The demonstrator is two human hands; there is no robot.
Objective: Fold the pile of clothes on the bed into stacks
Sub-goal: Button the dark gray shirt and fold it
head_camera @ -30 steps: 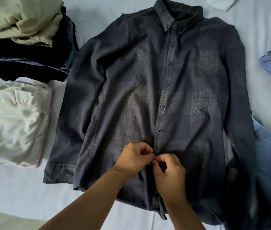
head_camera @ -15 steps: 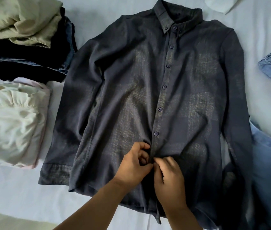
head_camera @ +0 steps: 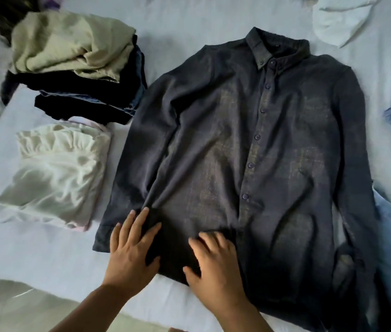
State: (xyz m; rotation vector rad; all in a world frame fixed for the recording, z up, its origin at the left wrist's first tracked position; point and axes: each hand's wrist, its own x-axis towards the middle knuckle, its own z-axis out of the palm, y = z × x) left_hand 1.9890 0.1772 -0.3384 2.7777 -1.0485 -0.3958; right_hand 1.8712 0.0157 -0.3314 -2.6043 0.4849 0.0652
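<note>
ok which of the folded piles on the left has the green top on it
The far stack, with the olive-green garment over dark folded clothes. The nearer pile is cream and white only.

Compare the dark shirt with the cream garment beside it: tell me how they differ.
The dark shirt lies spread flat, front up and buttoned, sleeves along its sides; the cream garment is already folded into a compact bundle. The shirt is charcoal and matte; the cream garment is pale, with a ruffled edge. Both hands, left hand and right hand, press on the shirt's hem; nothing touches the cream garment. Both lie on the bed.
</note>
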